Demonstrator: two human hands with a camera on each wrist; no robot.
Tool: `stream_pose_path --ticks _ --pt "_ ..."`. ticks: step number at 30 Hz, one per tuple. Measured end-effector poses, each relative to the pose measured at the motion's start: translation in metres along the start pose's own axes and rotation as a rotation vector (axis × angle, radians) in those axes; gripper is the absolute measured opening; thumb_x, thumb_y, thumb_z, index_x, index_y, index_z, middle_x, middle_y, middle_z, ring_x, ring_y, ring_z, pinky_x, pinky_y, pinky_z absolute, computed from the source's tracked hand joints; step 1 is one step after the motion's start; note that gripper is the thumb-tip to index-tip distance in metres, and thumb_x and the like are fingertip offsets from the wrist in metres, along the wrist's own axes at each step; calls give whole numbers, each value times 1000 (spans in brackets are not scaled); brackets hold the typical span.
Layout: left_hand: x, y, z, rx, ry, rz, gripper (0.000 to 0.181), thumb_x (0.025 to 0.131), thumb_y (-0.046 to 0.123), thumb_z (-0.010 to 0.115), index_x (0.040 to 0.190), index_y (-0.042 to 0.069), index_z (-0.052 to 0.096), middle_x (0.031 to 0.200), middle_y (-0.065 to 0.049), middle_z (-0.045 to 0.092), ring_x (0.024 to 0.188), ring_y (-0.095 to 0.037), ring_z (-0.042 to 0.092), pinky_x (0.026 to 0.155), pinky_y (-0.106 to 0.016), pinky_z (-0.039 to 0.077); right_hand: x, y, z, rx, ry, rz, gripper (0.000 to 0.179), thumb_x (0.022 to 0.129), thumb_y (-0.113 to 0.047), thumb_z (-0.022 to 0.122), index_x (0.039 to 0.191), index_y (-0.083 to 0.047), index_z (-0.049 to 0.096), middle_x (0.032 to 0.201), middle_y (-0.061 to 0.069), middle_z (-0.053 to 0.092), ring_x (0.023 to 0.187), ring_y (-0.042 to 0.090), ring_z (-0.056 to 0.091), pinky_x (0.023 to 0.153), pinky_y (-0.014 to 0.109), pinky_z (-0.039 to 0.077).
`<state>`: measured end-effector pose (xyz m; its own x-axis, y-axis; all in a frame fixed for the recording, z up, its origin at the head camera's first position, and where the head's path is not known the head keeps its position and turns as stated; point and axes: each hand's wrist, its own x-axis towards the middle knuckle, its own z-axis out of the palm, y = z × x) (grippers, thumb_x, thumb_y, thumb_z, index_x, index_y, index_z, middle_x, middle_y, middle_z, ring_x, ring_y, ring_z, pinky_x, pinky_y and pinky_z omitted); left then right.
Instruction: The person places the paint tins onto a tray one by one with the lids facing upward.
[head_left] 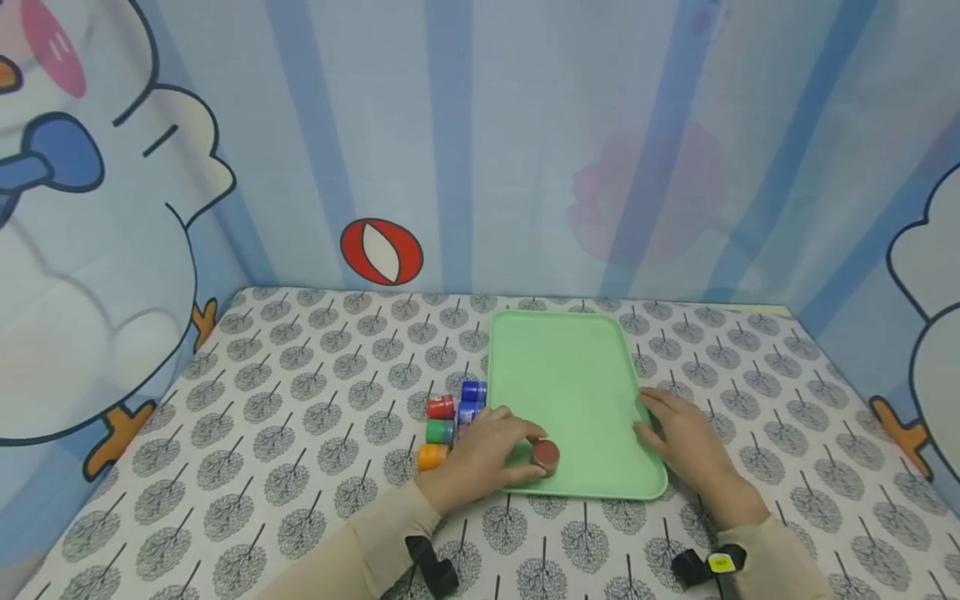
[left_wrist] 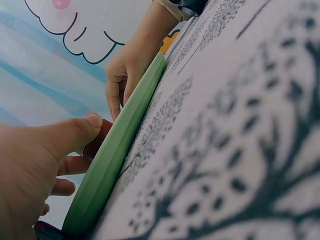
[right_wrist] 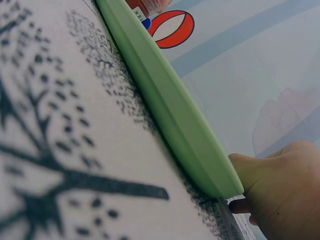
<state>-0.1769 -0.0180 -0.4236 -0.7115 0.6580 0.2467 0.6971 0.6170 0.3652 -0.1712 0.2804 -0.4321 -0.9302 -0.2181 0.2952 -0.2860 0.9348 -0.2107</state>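
Observation:
My left hand [head_left: 487,454] pinches a small paint jar [head_left: 546,456] with a reddish-brown lid between thumb and fingers. It is over the near left corner of the light green tray [head_left: 570,375]. In the right wrist view the same jar [right_wrist: 149,6] shows a white printed label above the tray's rim. My right hand [head_left: 686,442] rests at the tray's right edge, its thumb and forefinger reaching over the rim and holding no jar. From the left wrist, the left hand [left_wrist: 45,155] hides part of the jar, while the right hand [left_wrist: 132,70] hangs at the far rim.
Left of the tray stand several small jars: a red one [head_left: 440,407], a green one [head_left: 439,431], an orange one [head_left: 432,456] and a blue one [head_left: 473,391], some partly behind my left hand. A tree-print cloth [head_left: 300,433] covers the table; a patterned curtain [head_left: 510,150] hangs behind.

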Motion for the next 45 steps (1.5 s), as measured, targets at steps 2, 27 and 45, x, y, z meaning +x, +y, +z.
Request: stream_pose_path --ticks 2,27,45 --pt "1 1 -1 3 3 2 48 82 48 70 119 18 65 111 9 71 90 -6 51 78 -19 38 0 1 0 -2 5 -3 48 90 -20 64 128 7 55 134 24 54 122 44 51 104 55 40" --pt "-7 -4 -28 214 82 95 53 72 44 80 116 19 62 108 2 61 102 -16 54 91 -33 42 0 3 3 -15 7 6 49 89 -22 65 128 7 55 134 23 55 122 43 52 103 55 41" --pt "-21 -17 -47 263 82 21 49 71 39 82 110 15 64 103 2 60 103 -18 54 94 -37 40 0 4 5 -12 12 14 50 89 -23 65 129 6 55 134 22 55 122 42 52 104 54 41"
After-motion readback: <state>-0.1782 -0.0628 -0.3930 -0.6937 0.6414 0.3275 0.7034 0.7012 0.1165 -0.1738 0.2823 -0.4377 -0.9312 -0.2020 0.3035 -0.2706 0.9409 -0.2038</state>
